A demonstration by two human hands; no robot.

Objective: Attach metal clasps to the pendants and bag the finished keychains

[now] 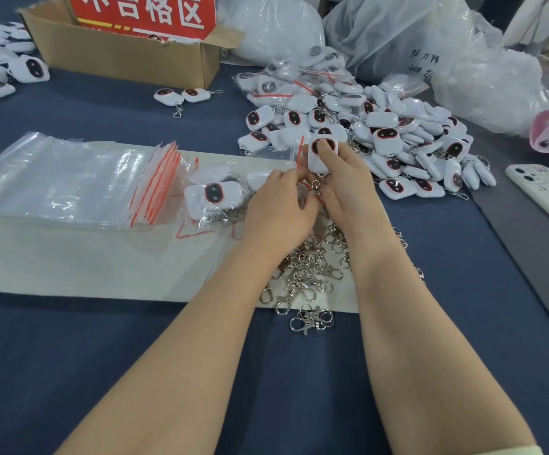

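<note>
A white pendant (pixel 322 157) with a dark oval face rimmed in red sits just above the middle of the view, held upright in the right hand (pixel 345 182), whose fingertips press on its face and sides. A metal clasp (pixel 316 185) hangs from its lower end, at 6 o'clock of the pendant, between the two hands. The left hand (pixel 276 205) lies at 8 o'clock of the pendant, its fingers pinched on the red-striped mouth of a small clear bag (pixel 301 159) that touches the pendant's left edge.

At 9 o'clock of the left hand, bagged keychains (pixel 215 197) lie on a pale sheet (pixel 86 261). Further toward 9 o'clock a stack of empty zip bags (pixel 79 182) with red seal strips rests on the same sheet. At 6 o'clock of the hands, under the forearms, loose clasps (pixel 306 274) lie in a heap at the sheet's edge.

At 2 o'clock of the pendant a large pile of pendants (pixel 398 142) spreads over the dark blue table (pixel 135 356). At 11 o'clock stands a cardboard box (pixel 122 57) with a red sign (pixel 143 14). Two keychains (pixel 182 96) lie just in front of it. A phone (pixel 546 195) lies at 3 o'clock, well apart from the hands.
</note>
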